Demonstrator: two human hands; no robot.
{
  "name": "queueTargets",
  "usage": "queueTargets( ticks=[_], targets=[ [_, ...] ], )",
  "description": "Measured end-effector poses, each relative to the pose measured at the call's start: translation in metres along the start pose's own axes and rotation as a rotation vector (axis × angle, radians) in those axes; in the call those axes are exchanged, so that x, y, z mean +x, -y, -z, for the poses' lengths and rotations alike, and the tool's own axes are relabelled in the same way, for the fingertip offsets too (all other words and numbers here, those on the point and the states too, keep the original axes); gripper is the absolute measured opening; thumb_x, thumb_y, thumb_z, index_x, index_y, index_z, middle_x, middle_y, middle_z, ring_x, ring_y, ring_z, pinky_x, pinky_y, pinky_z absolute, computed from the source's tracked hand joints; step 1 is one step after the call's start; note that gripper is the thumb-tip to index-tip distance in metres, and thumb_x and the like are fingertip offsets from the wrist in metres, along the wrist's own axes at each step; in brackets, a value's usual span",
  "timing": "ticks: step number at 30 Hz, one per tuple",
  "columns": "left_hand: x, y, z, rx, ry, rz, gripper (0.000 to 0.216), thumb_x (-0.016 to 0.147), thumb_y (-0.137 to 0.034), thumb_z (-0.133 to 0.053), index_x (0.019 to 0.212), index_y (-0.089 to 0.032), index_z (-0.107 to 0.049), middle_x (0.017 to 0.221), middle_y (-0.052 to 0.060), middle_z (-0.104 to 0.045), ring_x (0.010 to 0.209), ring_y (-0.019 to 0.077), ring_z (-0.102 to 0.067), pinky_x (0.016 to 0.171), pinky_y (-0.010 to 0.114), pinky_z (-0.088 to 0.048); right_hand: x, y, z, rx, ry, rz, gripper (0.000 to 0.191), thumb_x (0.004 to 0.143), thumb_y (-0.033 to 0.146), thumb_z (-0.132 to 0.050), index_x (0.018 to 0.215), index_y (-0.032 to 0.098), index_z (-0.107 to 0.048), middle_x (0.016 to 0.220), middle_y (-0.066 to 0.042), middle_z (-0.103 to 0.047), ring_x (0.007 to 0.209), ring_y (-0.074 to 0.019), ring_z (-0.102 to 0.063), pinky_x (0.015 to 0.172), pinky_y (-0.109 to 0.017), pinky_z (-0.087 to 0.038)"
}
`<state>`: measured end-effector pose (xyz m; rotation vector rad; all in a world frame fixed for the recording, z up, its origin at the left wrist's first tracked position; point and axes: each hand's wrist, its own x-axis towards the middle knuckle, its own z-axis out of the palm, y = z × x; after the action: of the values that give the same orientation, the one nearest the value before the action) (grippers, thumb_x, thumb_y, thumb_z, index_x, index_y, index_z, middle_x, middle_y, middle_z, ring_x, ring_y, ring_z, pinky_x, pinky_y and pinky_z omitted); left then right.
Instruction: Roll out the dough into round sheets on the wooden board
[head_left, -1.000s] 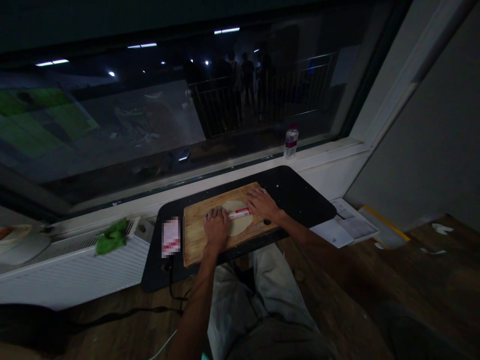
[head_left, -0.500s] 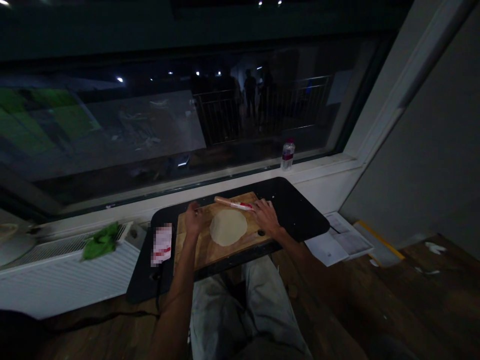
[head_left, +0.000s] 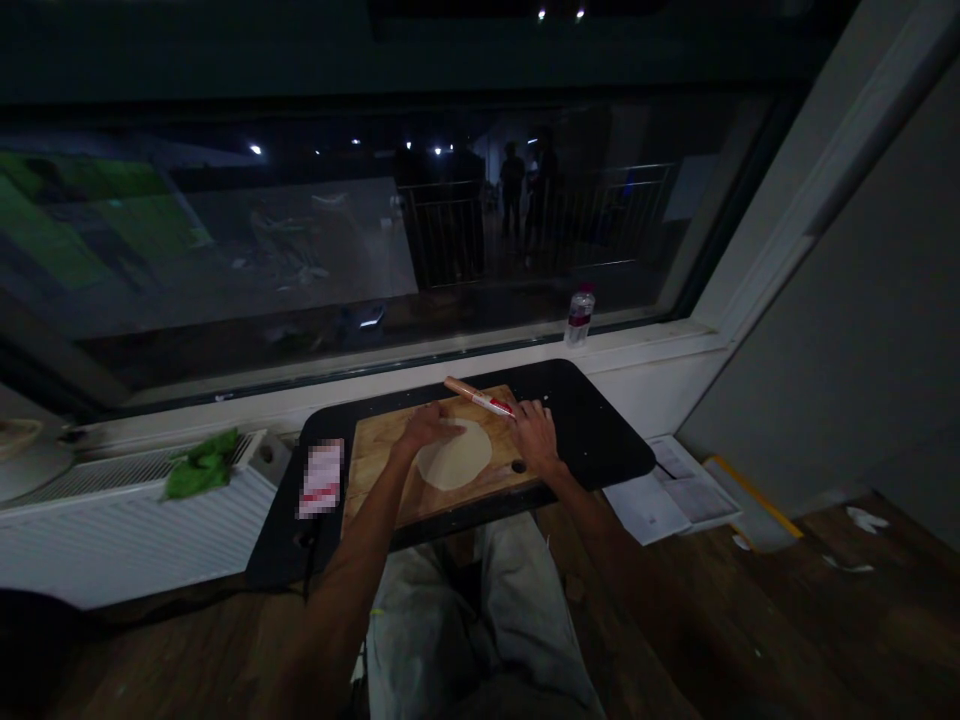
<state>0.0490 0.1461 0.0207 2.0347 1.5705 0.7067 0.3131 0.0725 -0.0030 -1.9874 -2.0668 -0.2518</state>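
Observation:
A flat round disc of pale dough (head_left: pixel 456 459) lies on a wooden board (head_left: pixel 382 470) on a small black table (head_left: pixel 592 420). My left hand (head_left: pixel 430 424) rests with fingers flat on the dough's far left edge. My right hand (head_left: pixel 534 432) sits at the board's right side, its fingers on the end of a thin rolling pin (head_left: pixel 478 397) with a red and white wrap. The pin lies at an angle at the board's far edge, beyond the dough.
A red and white packet (head_left: pixel 322 479) lies on the table's left part. A water bottle (head_left: pixel 580 315) stands on the window sill. A green cloth (head_left: pixel 199 463) lies on the white radiator at left. Papers (head_left: pixel 679 489) lie on the wooden floor at right.
The pin went from on the dough to the board's far edge. My left hand came off it, moved left, then settled on the dough's edge. The pin's left end swung farther away.

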Motion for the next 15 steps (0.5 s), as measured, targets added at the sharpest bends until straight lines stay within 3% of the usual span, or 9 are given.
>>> queueTargets(
  ticks=[4, 8, 15],
  targets=[
    [0.006, 0.012, 0.008, -0.075, 0.105, 0.025, 0.042, 0.08, -0.049, -0.091, 0.102, -0.015, -0.08, 0.103, 0.009, -0.085, 0.097, 0.0269, -0.077, 0.085, 0.033, -0.063, -0.001, 0.0, -0.001, 0.022, -0.052, 0.021, 0.05, 0.122, 0.037, -0.048, 0.168, 0.02, -0.06, 0.136, -0.018, -0.075, 0.127, -0.033, -0.058, 0.107, -0.044, -0.045],
    [0.015, 0.019, 0.009, -0.167, 0.175, -0.008, 0.042, 0.077, -0.044, -0.088, 0.106, -0.015, -0.081, 0.101, 0.007, -0.084, 0.094, 0.0261, -0.078, 0.08, 0.032, -0.064, -0.001, 0.001, 0.001, 0.028, -0.011, 0.029, 0.048, 0.121, 0.036, -0.05, 0.166, 0.021, -0.062, 0.14, -0.017, -0.074, 0.129, -0.033, -0.057, 0.108, -0.044, -0.044],
    [0.015, 0.037, 0.017, 0.006, -0.021, 0.189, 0.025, 0.085, -0.036, -0.082, 0.103, -0.018, -0.083, 0.093, 0.004, -0.082, 0.095, 0.0236, -0.076, 0.076, 0.028, -0.056, -0.001, 0.003, 0.005, 0.032, 0.015, 0.011, 0.047, 0.122, 0.034, -0.047, 0.165, 0.022, -0.064, 0.141, -0.017, -0.073, 0.131, -0.0335, -0.056, 0.11, -0.044, -0.045]
  ],
)
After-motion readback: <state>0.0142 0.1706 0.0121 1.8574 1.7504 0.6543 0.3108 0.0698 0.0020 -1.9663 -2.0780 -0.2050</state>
